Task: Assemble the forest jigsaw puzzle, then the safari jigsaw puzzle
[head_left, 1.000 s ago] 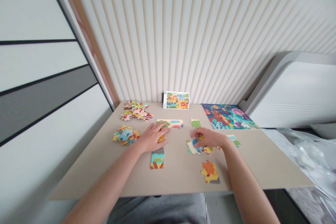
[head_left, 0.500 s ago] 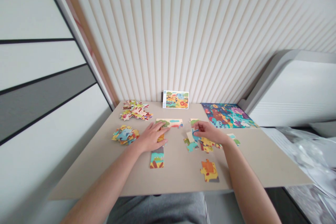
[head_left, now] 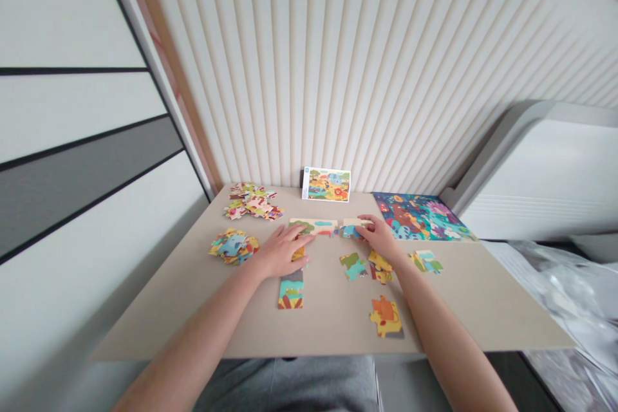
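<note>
In the middle of the frame, we see a left hand (head_left: 282, 250) lying flat with its fingers spread apart. It rests over the corner of some joined puzzle pieces — one arm of them, the top strip (head_left: 321, 226), runs to the right, and the other, the side strip (head_left: 290, 293), comes down toward us.

A right hand (head_left: 381, 238), right of the middle, has bent fingers on a blue and cream piece (head_left: 348, 230). That piece lies just beside the right end of the top strip. We cannot tell if the fingers pinch it or only touch it.

Below the right hand we see a green and teal piece (head_left: 354, 266) and some yellow pieces (head_left: 382, 267). An orange and yellow piece (head_left: 386, 317) lies lower down, and green and white pieces (head_left: 427, 261) lie to the right. Left of the middle are two heaps: a pink and red pile (head_left: 251, 203) and, below it, a yellow and blue pile (head_left: 234, 244). All of these are on the beige table (head_left: 232, 325).

At the right edge there is crinkly clear plastic (head_left: 564, 277) — we cannot make out what is in it.

A picture card (head_left: 328, 185) leans near the wall, showing animals. Its blue corner mark is too small for us to read. A dark, colorful picture (head_left: 422, 215) lies flat to its right.
</note>
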`<state>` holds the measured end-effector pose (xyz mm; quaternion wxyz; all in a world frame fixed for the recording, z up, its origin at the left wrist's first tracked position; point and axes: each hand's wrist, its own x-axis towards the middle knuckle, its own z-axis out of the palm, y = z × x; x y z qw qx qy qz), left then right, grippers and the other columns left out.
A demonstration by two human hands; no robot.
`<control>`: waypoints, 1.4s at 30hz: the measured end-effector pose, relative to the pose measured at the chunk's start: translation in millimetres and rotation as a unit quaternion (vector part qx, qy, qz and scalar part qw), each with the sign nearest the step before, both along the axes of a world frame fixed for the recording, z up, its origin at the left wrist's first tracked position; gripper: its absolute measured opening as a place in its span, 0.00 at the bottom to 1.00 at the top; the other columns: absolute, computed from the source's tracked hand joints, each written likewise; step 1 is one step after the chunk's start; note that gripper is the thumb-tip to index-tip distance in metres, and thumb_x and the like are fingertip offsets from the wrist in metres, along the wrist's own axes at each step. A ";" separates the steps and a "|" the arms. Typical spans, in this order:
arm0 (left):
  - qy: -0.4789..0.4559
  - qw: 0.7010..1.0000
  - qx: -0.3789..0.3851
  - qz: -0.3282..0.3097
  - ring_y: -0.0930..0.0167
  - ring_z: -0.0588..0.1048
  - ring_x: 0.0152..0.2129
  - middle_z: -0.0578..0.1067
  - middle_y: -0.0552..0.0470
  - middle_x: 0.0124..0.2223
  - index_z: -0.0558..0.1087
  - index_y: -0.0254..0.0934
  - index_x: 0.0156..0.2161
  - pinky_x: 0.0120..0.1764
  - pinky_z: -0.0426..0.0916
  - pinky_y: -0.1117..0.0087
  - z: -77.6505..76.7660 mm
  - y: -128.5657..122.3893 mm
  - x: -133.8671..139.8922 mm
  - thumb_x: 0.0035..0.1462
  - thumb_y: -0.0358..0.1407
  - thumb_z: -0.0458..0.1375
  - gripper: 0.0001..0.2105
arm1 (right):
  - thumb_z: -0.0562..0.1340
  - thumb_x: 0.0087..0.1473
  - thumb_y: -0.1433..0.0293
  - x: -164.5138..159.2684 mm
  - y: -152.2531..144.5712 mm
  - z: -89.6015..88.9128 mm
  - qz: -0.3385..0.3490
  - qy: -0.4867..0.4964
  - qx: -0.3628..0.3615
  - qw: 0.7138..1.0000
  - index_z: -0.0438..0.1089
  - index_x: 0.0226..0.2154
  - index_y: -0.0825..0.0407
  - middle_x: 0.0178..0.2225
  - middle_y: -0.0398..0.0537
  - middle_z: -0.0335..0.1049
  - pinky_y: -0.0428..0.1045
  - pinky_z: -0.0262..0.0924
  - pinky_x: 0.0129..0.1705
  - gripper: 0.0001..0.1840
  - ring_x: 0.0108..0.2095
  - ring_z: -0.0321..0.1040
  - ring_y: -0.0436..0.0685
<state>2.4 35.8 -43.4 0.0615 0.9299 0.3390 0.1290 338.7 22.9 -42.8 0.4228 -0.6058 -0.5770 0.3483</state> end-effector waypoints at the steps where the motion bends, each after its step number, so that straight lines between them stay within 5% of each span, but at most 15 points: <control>1: 0.003 1.000 0.002 0.001 0.58 0.57 0.66 0.60 0.45 0.68 0.61 0.49 0.67 0.67 0.48 0.51 0.1 0.1 0.1 0.65 0.49 0.54 0.27 | 0.65 0.55 0.59 0.0 1.8 -3.0 -0.001 -0.017 0.005 1.000 0.68 0.50 0.51 0.24 0.38 0.70 0.44 0.59 0.24 0.22 0.24 0.72 0.52; 14: 0.012 1.000 0.003 0.005 0.57 0.59 0.65 0.62 0.46 0.67 0.62 0.50 0.67 0.66 0.49 0.49 9.0 -3.9 -2.1 0.65 0.47 0.54 0.27 | 0.63 0.55 0.61 -10.8 16.0 -1.7 -0.027 -0.234 0.026 0.971 0.73 0.49 0.51 0.25 0.41 0.71 0.46 0.54 0.28 0.21 0.25 0.67 0.52; 28: 0.000 1.000 0.005 0.003 0.58 0.60 0.64 0.61 0.47 0.68 0.62 0.51 0.66 0.67 0.47 0.49 3.6 2.1 -5.8 0.64 0.48 0.55 0.27 | 0.63 0.58 0.59 -22.1 17.6 7.2 -0.029 -0.333 0.008 0.943 0.73 0.50 0.47 0.34 0.47 0.78 0.47 0.57 0.35 0.19 0.34 0.72 0.57; 42: 0.002 1.000 -0.009 0.007 0.57 0.60 0.64 0.62 0.44 0.66 0.63 0.48 0.66 0.65 0.54 0.51 4.7 2.1 -12.0 0.63 0.46 0.56 0.27 | 0.62 0.59 0.55 -27.9 19.9 8.8 -0.009 -0.381 0.001 0.925 0.72 0.51 0.46 0.40 0.51 0.79 0.50 0.61 0.41 0.20 0.41 0.74 0.61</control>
